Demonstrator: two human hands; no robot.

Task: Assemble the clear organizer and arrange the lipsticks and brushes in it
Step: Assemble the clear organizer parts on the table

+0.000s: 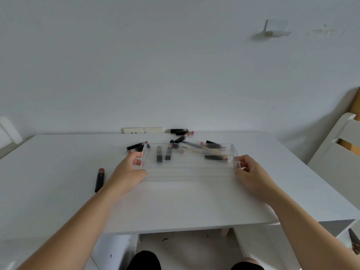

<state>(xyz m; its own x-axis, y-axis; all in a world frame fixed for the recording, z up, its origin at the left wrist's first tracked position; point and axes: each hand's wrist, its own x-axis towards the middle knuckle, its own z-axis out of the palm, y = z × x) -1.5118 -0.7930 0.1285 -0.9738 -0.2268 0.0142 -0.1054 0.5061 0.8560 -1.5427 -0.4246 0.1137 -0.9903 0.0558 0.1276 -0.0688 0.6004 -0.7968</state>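
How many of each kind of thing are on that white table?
Clear organizer: 1
Lipsticks: about 10, the pile is blurred
Brushes: at least 2, tan handles, blurred
Total: about 13

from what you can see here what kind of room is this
Probably a room in a home, maybe a bedroom or study. A plain white desk stands against a white wall with sockets at desk height, a white wooden chair sits at the right, and lipsticks lie scattered around a clear organizer.
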